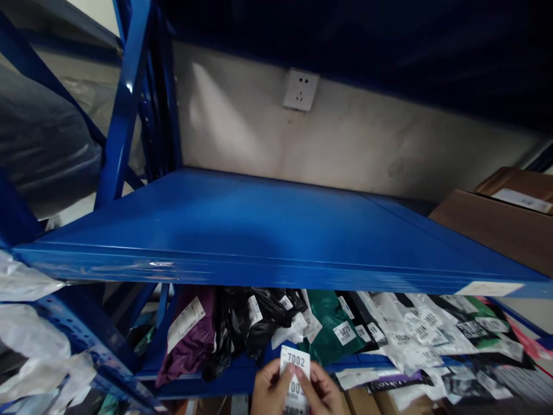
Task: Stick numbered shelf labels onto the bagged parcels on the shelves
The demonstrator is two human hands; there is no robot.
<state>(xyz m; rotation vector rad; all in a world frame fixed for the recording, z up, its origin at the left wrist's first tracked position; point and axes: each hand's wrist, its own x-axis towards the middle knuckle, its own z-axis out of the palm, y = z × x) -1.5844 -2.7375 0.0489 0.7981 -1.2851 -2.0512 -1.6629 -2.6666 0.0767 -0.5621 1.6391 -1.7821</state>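
Observation:
A strip of white number labels (295, 359), the top one printed 7002, is held upright at the bottom middle of the head view. My left hand (268, 389) pinches its left side, and my right hand (324, 392) pinches the right side. Both thumbs press on the front of the strip and partly cover the second label. The strip's lower end runs out of the picture. Just behind my hands, on the lower shelf, lie a green parcel bag (324, 323) labelled 6025 and a black plastic parcel (235, 320).
A blue metal shelf (259, 225) spans the view above my hands. A brown cardboard box (496, 225) stands on its right end. On the lower shelf are a purple parcel (194, 328) and several white labelled parcels (410, 323). A blue upright post (125, 109) rises at left.

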